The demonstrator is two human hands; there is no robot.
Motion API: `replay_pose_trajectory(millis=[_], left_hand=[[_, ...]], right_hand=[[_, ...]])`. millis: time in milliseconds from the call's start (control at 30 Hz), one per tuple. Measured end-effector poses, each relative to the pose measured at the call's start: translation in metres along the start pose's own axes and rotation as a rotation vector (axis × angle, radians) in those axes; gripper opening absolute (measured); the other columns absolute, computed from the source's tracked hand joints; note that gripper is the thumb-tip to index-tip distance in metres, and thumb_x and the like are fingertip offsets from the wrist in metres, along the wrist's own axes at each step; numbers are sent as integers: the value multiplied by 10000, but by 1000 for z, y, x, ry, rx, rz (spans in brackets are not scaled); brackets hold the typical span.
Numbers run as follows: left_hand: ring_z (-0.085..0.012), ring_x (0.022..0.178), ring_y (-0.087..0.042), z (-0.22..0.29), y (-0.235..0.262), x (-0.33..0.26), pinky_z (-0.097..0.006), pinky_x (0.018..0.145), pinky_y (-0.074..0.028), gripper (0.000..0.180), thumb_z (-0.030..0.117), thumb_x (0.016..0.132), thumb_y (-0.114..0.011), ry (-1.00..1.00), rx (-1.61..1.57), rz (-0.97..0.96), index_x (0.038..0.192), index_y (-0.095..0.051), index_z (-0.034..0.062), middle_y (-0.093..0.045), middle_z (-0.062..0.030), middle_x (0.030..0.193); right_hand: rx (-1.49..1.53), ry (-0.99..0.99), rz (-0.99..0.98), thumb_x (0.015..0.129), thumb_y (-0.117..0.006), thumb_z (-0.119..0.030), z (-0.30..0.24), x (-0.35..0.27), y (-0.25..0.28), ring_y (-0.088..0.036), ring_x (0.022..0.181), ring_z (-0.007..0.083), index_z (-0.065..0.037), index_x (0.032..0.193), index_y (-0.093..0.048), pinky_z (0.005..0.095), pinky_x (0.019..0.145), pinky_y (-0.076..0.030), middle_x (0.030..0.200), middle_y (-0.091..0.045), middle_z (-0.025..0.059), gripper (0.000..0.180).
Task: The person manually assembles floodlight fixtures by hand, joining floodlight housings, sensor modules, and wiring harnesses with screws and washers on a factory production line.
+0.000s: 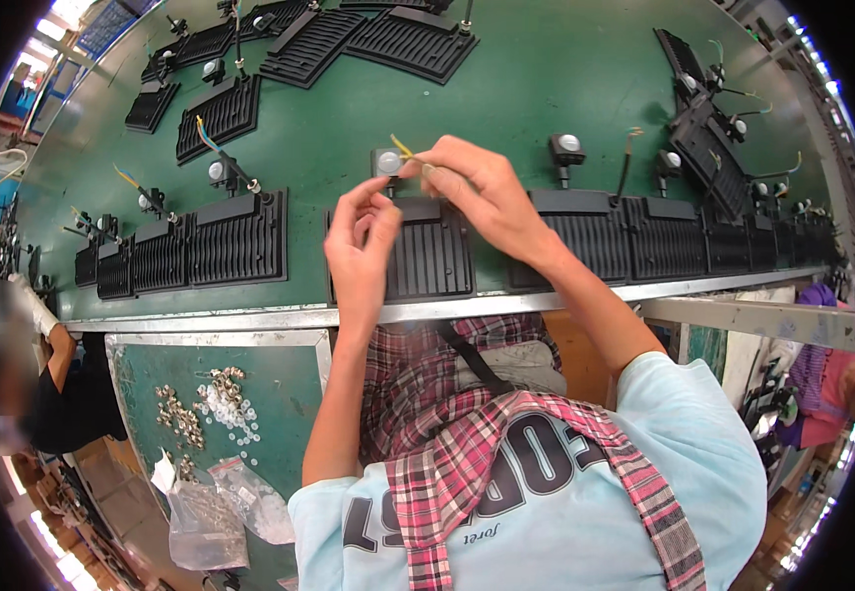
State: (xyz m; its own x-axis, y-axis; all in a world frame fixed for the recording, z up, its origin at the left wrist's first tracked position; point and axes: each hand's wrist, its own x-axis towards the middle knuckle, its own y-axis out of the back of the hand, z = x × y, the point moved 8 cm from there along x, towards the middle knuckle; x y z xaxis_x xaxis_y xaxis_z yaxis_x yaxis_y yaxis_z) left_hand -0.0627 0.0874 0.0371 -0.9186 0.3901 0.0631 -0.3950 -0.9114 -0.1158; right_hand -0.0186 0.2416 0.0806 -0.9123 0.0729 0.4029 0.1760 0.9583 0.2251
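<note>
In front of me a black finned floodlight [429, 258] lies near the table's front edge. Its sensor with a white dome [387, 162] points away from me. My right hand [487, 197] is closed, its fingertips pinching the cable's yellowish wires [401, 147] above the sensor. Just left of it, my left hand [359, 241] hovers over the floodlight's left side with fingers curled together; what lies between its fingertips, if anything, is hidden.
More floodlights stand in rows left [240, 236] and right [669, 236], others at the back [413, 44]. Below left, a side table [280, 369] bears small metal fittings [179, 419], white rings [235, 409] and plastic bags [206, 527]. People sit at both sides.
</note>
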Motion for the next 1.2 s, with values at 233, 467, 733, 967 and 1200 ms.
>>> replay_pose_trajectory(millis=[233, 467, 733, 967, 1200], left_hand=[[-328, 1139, -510, -5, -46, -49, -446, 1018, -386, 441, 163, 834, -689, -570, 1028, -281, 1239, -577, 30, -541, -135, 1208], [-304, 1179, -498, -21, -44, -38, -445, 1037, -365, 442, 86, 826, -621, -542, 1172, -204, 1262, -562, 43, -536, -117, 1242], [-301, 1188, -490, -13, -4, -20, -414, 1026, -392, 431, 57, 854, -553, -495, 1184, -236, 1284, -572, 78, -536, -110, 1259], [-294, 1204, -492, -13, 60, 4, -416, 1035, -399, 420, 8, 854, -535, -470, 1247, -136, 1266, -581, 77, -549, -102, 1258], [-311, 1295, -429, 20, 70, -5, -454, 1108, -315, 437, 92, 904, -563, -516, 1184, 2, 1339, -535, 66, -496, -124, 1354]], right_hand=[[-264, -170, -191, 829, -720, -163, 9, 13, 19, -623, 825, 230, -63, 942, -760, 329, 800, -515, 891, -675, 93, 157], [-373, -27, 6, 844, -685, -118, 26, -23, 6, -551, 1079, 311, -38, 1011, -683, 382, 945, -444, 951, -586, 120, 185], [-645, 43, 704, 864, -602, 19, -28, -89, 118, -586, 933, 261, -5, 1120, -604, 358, 861, -478, 1055, -577, 141, 257], [-465, -62, 484, 932, -602, -64, -2, -58, 115, -585, 791, 206, -14, 1167, -640, 331, 736, -484, 996, -596, 111, 243], [-40, -256, 434, 950, -621, -143, 44, -34, 88, -476, 592, 66, -16, 936, -732, 235, 525, -383, 692, -550, 9, 169]])
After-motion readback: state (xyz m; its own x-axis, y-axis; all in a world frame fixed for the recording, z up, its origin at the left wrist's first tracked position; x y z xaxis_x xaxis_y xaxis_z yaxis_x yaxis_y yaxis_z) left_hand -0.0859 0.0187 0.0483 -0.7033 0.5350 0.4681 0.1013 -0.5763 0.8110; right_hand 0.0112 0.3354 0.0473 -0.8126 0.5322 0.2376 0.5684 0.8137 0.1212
